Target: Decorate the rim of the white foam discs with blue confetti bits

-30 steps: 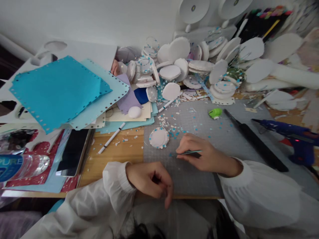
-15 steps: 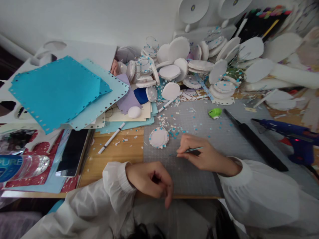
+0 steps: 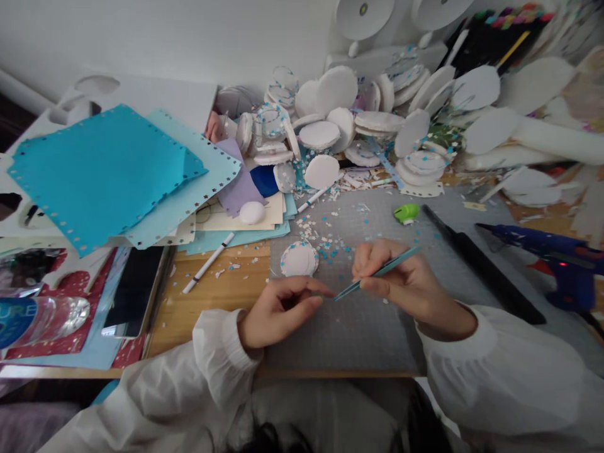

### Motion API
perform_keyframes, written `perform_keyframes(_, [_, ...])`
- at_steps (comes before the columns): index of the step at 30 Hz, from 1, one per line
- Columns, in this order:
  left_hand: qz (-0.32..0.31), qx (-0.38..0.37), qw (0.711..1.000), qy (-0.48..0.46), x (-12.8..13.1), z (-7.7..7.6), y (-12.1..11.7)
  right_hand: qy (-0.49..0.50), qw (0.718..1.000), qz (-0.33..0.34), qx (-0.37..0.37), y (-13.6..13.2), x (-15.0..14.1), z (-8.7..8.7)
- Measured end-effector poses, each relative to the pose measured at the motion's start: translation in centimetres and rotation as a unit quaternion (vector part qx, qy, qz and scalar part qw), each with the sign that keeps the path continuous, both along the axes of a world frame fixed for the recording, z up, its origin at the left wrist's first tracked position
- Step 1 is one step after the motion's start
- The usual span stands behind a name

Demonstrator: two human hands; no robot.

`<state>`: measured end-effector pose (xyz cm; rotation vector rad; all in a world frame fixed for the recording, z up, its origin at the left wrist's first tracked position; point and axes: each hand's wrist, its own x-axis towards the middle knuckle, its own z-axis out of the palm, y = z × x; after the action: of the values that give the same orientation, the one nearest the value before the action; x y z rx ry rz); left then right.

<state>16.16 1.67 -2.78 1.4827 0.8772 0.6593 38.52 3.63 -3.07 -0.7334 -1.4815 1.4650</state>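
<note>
My right hand [image 3: 401, 283] grips thin teal tweezers [image 3: 377, 272], their tip pointing left and down over the grey cutting mat [image 3: 358, 333]. My left hand [image 3: 283, 308] has its thumb and fingers pinched together right at the tweezers' tip; what is between them is too small to make out. Just beyond the left hand lies a white foam disc [image 3: 298, 259] edged with small blue and white paper bits. Loose bits of the same kind are scattered on the mat near it.
A heap of white foam discs [image 3: 358, 119] fills the back. Blue punched paper sheets [image 3: 104, 170] lie at left, with a phone [image 3: 134, 292] and water bottle [image 3: 38, 318]. A blue glue gun [image 3: 557, 258], a black ruler [image 3: 481, 264] and a green object [image 3: 406, 214] sit at right.
My left hand rose from the table's front edge to meet the tweezers' tip. My right hand lifted the tweezers off the mat and tilted them upward.
</note>
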Motion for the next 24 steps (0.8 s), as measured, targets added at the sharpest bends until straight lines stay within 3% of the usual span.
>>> perform_keyframes(14, [0.078, -0.019, 0.997, -0.001, 0.6, -0.7, -0.4, -0.066, 0.988, -0.036, 0.138, -0.6, -0.2, -0.3])
perform_keyframes(19, [0.113, -0.023, 0.993, -0.012, 0.5, -0.4, -0.5, -0.053, 0.988, -0.06, 0.134, -0.7, -0.5, 0.4])
perform_keyframes(24, [0.118, -0.087, 0.988, -0.044, 0.5, -0.3, -0.5, -0.04, 0.991, -0.079, 0.1, -0.5, -0.4, 0.9])
